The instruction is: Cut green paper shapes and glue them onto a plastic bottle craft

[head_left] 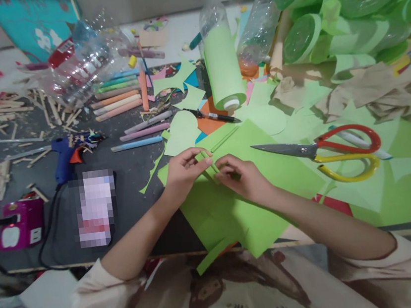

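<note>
Over a sheet of green paper (269, 181), my left hand (183, 174) and my right hand (242, 177) come close together. Both pinch a narrow green paper strip (208, 161), the left near its upper end, the right near its lower end. Just above the fingertips, another thin green strip (224, 139) lies on the sheet. Scissors (302, 150) with one red and one yellow handle lie right of my right hand, blades pointing left. Beyond my left hand is a pale green paper cutout (182, 131). A longer green strip (214, 254) sticks out over the table's front edge.
A green-wrapped plastic bottle (222, 62) leans at the back, near a black pen (219, 116). More green bottles (362, 29) pile up at back right. Left are a blue glue gun (64, 156) with its cord, a phone (95, 207), a purple box (21, 224), markers (118, 102) and wooden sticks.
</note>
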`<action>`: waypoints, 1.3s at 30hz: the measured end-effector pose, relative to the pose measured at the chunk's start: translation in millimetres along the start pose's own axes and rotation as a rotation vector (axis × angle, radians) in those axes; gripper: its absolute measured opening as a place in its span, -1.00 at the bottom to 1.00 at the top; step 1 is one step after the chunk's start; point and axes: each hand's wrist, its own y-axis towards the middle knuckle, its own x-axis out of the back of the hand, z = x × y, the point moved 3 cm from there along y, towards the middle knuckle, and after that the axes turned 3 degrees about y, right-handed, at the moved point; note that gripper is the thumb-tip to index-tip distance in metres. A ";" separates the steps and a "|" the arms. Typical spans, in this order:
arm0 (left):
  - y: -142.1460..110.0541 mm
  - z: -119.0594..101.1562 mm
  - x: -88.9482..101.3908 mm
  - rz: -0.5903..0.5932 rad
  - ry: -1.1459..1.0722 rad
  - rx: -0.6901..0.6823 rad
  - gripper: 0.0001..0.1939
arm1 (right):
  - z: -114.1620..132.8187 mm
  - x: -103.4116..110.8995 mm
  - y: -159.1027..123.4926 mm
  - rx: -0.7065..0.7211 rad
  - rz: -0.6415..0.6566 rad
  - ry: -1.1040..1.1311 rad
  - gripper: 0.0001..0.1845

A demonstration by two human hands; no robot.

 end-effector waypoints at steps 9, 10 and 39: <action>-3.2 -3.8 -3.1 0.218 0.032 -0.047 -0.73 | 6.0 3.1 1.8 -0.149 0.098 0.136 -0.87; -2.9 -3.2 -2.8 0.240 0.035 -0.054 -0.73 | 6.3 2.3 1.4 -0.172 0.111 0.169 -0.87; -17.5 -68.6 180.6 -0.611 0.913 -0.178 -0.71 | -2.1 27.6 13.6 -0.224 -0.079 0.493 -0.45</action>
